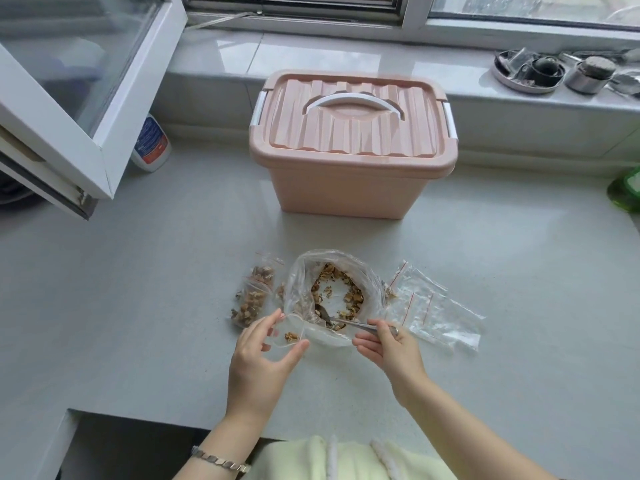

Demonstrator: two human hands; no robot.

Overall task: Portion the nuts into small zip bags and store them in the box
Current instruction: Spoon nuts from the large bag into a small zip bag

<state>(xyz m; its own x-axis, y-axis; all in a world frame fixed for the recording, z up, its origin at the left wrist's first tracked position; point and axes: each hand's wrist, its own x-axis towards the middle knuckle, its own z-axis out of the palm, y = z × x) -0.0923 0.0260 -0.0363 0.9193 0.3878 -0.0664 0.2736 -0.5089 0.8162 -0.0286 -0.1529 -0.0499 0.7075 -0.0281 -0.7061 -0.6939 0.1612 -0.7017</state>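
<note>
A large clear bag (301, 282) stands open on the counter with walnut pieces (349, 292) in a ring inside it. My left hand (258, 355) holds a small zip bag (289, 332) open beside it; a few nut pieces lie in that bag. My right hand (389, 348) grips a metal spoon (341, 319) whose bowl dips into the large bag. Two filled small bags (252, 296) lie to the left. Empty zip bags (436, 306) with red strips lie to the right. The pink box (349, 181) stands behind, its lid closed.
An open window sash (86, 98) juts over the counter at the left, with a spray bottle (152, 143) below it. The sill at the back right holds a tray (505, 79) of dark cups and a metal jar (588, 76). A green item (625, 192) sits at the right edge.
</note>
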